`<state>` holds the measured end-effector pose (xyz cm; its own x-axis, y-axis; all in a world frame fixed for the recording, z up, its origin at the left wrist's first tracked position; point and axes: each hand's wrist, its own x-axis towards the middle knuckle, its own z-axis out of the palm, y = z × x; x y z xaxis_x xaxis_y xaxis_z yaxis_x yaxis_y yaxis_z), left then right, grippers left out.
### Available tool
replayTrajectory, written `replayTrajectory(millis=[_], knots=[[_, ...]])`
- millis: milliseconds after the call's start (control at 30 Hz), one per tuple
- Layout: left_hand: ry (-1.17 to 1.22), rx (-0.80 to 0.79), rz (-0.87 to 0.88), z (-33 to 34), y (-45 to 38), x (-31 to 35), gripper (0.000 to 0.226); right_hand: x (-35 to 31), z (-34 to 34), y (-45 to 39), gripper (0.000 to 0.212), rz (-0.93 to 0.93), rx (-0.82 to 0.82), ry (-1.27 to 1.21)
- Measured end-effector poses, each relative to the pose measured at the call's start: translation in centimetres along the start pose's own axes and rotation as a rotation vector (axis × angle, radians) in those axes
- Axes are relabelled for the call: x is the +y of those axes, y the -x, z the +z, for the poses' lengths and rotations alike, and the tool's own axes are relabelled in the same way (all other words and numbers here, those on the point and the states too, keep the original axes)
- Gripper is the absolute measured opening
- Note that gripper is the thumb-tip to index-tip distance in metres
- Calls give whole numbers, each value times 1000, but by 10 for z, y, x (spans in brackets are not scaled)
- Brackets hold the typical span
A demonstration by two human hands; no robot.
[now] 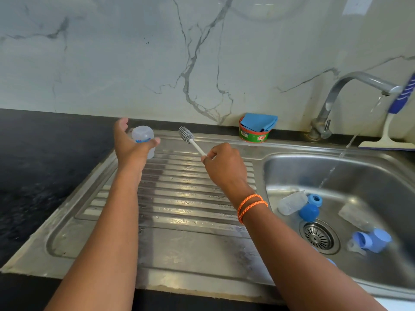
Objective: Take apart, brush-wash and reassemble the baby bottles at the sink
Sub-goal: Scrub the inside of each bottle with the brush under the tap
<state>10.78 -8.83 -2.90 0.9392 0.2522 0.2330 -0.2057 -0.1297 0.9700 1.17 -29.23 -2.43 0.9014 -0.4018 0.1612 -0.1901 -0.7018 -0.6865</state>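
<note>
Over the ribbed stainless-steel draining board point(179, 198), the left hand point(129, 147) held a translucent plastic baby bottle with blue print point(143, 140) at the far left corner, fingers and thumb curled round its body. Just to its right, apart from the bottle, the grey-bristled bottle brush with a thin white handle point(190, 140) pointed up and left, its handle end pinched in the curled fingers of the right hand point(222, 162). This looked like the brush-washing step, with the brush not yet inside the bottle; the next move would seem to call for lining the bristle head up with the bottle's mouth, whose facing could not be made out. Further right, in the steel sink basin point(280, 167), lay another clear bottle point(292, 203), blue caps and rings point(311, 207) and a pale blue collar piece point(370, 241) near the drain, under water running from the chrome tap point(350, 84).
</note>
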Motion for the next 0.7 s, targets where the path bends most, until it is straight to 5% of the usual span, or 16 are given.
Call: replayTrajectory(millis=[233,700], knots=[[26,10,412,72,49,42,33,31,-38,-9,28,65,71,3],[-11,-623,179,287,180,34,23,179,-192,7,34,388,191,125]])
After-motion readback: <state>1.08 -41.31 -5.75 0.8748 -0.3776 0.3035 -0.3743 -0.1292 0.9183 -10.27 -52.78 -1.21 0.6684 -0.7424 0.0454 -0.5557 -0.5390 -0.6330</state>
